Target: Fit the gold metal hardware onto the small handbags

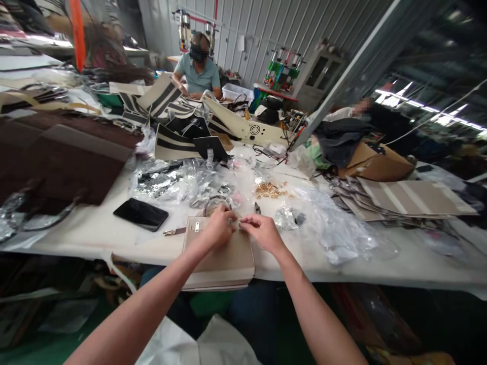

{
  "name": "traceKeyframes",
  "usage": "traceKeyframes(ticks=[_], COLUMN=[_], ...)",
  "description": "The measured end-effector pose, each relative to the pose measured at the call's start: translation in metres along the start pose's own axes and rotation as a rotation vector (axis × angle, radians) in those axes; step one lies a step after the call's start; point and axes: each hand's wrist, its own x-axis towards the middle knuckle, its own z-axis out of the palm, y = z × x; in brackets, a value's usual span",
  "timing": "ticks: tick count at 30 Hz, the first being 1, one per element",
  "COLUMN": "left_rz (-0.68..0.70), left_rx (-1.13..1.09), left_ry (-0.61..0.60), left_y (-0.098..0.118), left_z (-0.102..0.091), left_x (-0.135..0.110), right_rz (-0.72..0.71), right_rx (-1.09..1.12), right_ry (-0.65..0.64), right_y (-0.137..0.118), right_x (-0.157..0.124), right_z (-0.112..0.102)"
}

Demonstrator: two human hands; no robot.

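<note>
A beige handbag [222, 256] lies at the table's front edge, overhanging it a little. A small silver plate [197, 226] sits at its upper left, and a brown strap [175, 231] with a metal end sticks out on the left. My left hand [221, 226] rests over the bag's upper part with curled fingers; whatever they grip is hidden. Beside it, above the upper right corner, my right hand [262, 231] pinches thumb and finger together on something too small to name. A round handle [216, 203] shows behind the left hand.
A black phone [140, 214] lies to the left, near dark brown bag pieces [57, 157]. Beyond are plastic bags of silver fittings [163, 182], gold fittings [270, 190] and a small dark tool [257, 208]. Panels [418, 197] are stacked at right. A co-worker [198, 71] sits opposite.
</note>
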Motion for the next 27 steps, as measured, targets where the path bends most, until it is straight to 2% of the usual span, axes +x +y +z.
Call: traceKeyframes(ticks=[4,14,20,27], left_rz=[0.02,0.022,0.002,0.0], left_rx=[-0.002,0.038,0.041,0.035], left_ry=[0.003,0.003,0.005,0.021], left_y=[0.0,0.0076,0.007,0.0033], left_z=[-0.0004,-0.0053,-0.0041,-0.0009], left_x=[-0.0001,-0.0043,-0.0045,-0.0046], right_rz=[-0.06,-0.088,-0.167,-0.215], right_rx=[-0.108,-0.113,-0.194,-0.236], right_ry=[-0.002,-0.012,-0.016,0.019], right_y=[0.0026,0.0044,0.0091,0.0001], right_x=[0.0059,0.0085,0.0096,-0.0001], right_z=[0.0013,0.0041,0.0051,0.0091])
